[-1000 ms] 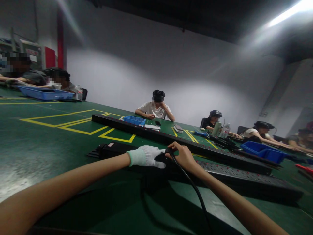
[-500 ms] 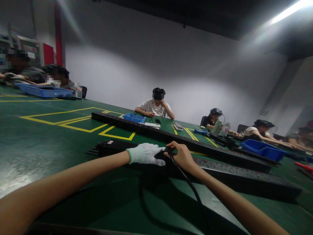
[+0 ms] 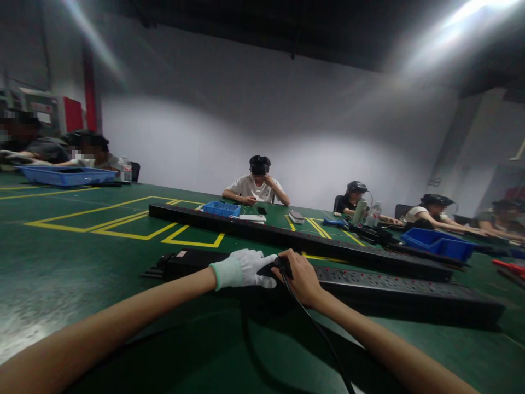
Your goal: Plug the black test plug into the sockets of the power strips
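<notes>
My left hand (image 3: 245,268), in a white glove, rests with its fingers pressed on a long black power strip (image 3: 394,284) that lies across the green table (image 3: 74,262). My bare right hand (image 3: 298,274) is closed around a black plug (image 3: 281,265) at the strip's top face, right beside the gloved fingers. A black cable (image 3: 315,328) runs from the plug back toward me over the table. The strip's left end (image 3: 184,260) carries a small label.
A second long black strip (image 3: 295,238) lies farther back. Blue bins (image 3: 223,208) (image 3: 438,243) (image 3: 68,175), bottles and small tools stand on the table. Several seated people work along the far side and at the far left. Yellow lines mark the table.
The view has tilted and shifted slightly left. My hands stay together on the strip, the right hand still on the plug; no clear change in grip.
</notes>
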Tool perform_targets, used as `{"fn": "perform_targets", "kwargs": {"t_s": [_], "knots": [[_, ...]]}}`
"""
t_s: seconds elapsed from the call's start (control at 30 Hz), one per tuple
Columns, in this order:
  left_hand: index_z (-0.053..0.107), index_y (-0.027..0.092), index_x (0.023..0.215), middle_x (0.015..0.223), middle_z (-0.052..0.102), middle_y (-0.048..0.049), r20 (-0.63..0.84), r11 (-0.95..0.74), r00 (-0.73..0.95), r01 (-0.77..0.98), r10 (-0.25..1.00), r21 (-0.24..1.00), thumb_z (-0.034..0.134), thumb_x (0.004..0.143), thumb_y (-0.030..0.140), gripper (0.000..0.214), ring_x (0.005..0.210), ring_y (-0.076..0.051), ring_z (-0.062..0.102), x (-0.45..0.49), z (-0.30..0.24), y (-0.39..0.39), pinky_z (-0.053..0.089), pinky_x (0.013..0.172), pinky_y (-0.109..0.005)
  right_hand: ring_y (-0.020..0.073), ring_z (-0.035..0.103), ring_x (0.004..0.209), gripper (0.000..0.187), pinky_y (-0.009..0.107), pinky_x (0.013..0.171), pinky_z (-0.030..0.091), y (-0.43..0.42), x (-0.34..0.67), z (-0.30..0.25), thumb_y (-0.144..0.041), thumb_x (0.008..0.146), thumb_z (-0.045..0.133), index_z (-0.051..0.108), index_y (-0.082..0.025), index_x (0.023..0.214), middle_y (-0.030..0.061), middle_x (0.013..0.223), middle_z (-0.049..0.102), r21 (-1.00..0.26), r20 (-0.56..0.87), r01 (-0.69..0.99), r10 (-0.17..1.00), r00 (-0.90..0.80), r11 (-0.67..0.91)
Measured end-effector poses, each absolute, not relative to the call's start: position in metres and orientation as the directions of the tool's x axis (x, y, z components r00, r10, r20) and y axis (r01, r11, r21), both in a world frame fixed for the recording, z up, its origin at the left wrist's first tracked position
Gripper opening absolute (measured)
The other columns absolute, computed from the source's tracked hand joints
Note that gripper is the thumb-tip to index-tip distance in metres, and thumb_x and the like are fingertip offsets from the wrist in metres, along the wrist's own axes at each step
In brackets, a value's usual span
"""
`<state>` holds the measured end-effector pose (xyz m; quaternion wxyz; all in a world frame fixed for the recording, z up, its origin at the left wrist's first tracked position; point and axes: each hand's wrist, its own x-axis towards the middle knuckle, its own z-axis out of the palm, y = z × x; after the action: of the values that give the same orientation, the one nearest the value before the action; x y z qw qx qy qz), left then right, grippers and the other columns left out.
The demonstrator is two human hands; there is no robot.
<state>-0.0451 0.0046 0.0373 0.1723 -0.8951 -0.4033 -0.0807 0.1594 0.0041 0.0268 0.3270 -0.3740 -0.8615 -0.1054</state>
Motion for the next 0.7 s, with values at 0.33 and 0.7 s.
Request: {"fn": "perform_targets", "kwargs": {"t_s": [0.33,0.7], "knots": [[0.039,0.022,0.131,0.089,0.059,-0.0078,0.285,-0.602,0.659,0.752,0.696,-0.267,0.018,0.079,0.075,0.078,0.073,-0.022,0.058,-0.045,0.036,0.005,0.04,0.06,-0.03,0.0195,0.057,0.074,0.021,0.028,0.067,0.039,0.01,0.157,0.044,-0.036,0.079,0.062,0.05,-0.02,0.087,0.0042,0.081,0.062,0.036,0.568,0.715,0.574,-0.59,0.699],[0.037,0.025,0.133,0.09,0.06,-0.0088,0.296,-0.616,0.642,0.765,0.707,-0.187,0.015,0.073,0.08,0.084,0.076,-0.024,0.059,0.011,0.033,0.015,0.041,0.063,-0.032,0.0191,0.054,0.074,0.016,0.03,0.07,0.041,0.012,0.21,0.042,-0.031,0.078,0.058,0.049,-0.02,0.085,0.0034,0.08,0.059,0.015,0.615,0.75,0.585,-0.529,0.662]]}}
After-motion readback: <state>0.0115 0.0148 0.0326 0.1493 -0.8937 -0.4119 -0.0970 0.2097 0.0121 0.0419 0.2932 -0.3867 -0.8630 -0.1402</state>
